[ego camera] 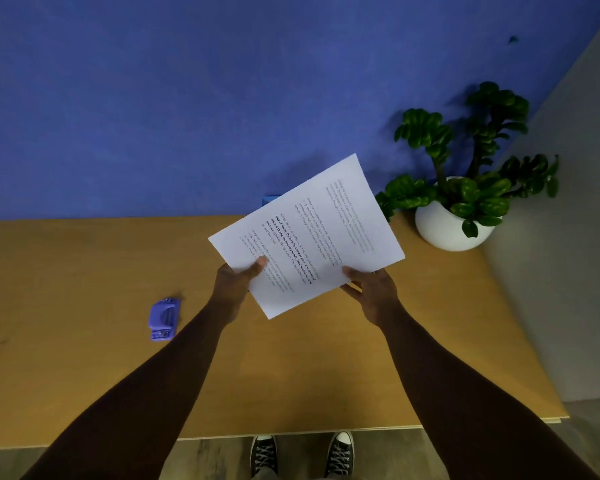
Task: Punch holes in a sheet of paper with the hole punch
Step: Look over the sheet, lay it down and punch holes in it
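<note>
A white sheet of paper [312,230] with printed text is held up above the wooden table [84,375], tilted with its far end to the right. My left hand [238,278] pinches its near left edge, thumb on top. Along the near right edge, my right hand [369,289] grips the sheet with the thumb on top too. A purple hole punch [163,318] lies on the table to the left of my left forearm, apart from both hands.
A green plant in a white round pot [451,223] stands at the table's far right corner. A small blue object [269,199] peeks out behind the paper at the blue wall. The table's near edge is at my feet.
</note>
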